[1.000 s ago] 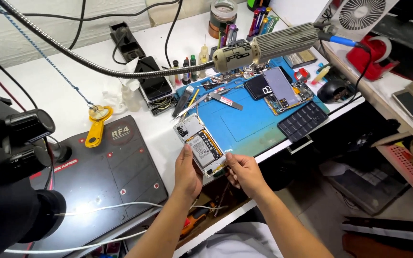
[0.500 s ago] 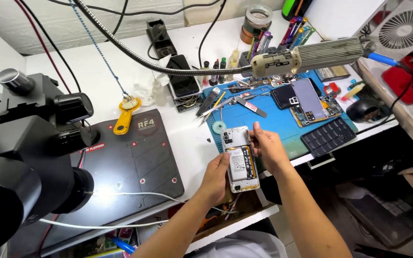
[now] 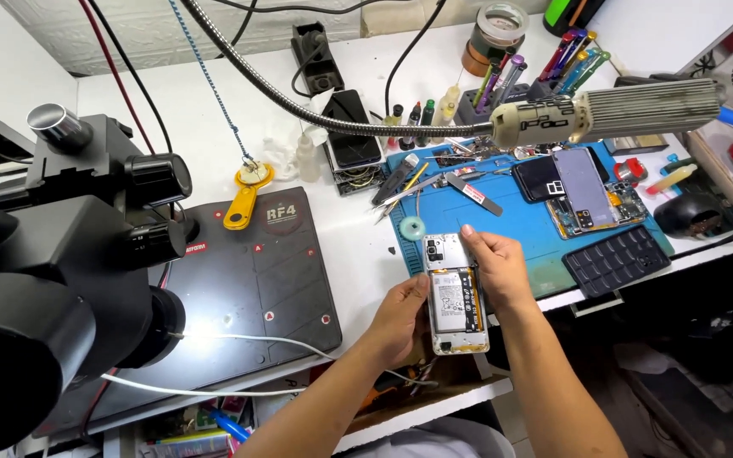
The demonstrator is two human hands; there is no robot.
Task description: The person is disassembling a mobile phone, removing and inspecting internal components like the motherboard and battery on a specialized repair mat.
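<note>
While the opened white smartphone with its back cover off (image 3: 456, 293) is held just above the near edge of the white workbench (image 3: 214, 127), both hands clasp it from either side. The left hand (image 3: 400, 318) cups the lower left edge with thumb on the frame and fingers curled underneath; the right hand (image 3: 495, 270) wraps the upper right edge, its fingertips (image 3: 468, 231) resting on the top corner near the camera block. Both grips are closed snugly on the phone — neither is pinching hard.

To handle it well, I judge the fingers should stay on the metal frame and off the white-labelled battery (image 3: 451, 301) and the exposed boards, with the phone kept level so nothing loose slides out.

Just beyond the phone lies a blue rectangular silicone work mat (image 3: 519, 220), carrying a small teal round tape roll (image 3: 411, 227), a second dismantled phone with a grey panel (image 3: 583, 191) and a dark ribbed tray (image 3: 617, 259). To the left sits a black rectangular microscope base pad (image 3: 273, 280) bearing a small white logo patch at its top and red round marks — a yellow key-shaped plastic tag (image 3: 243, 203) lies at its upper edge. A grey ribbed lamp head on a flexible metal gooseneck (image 3: 604, 114) hangs over the mat.
</note>
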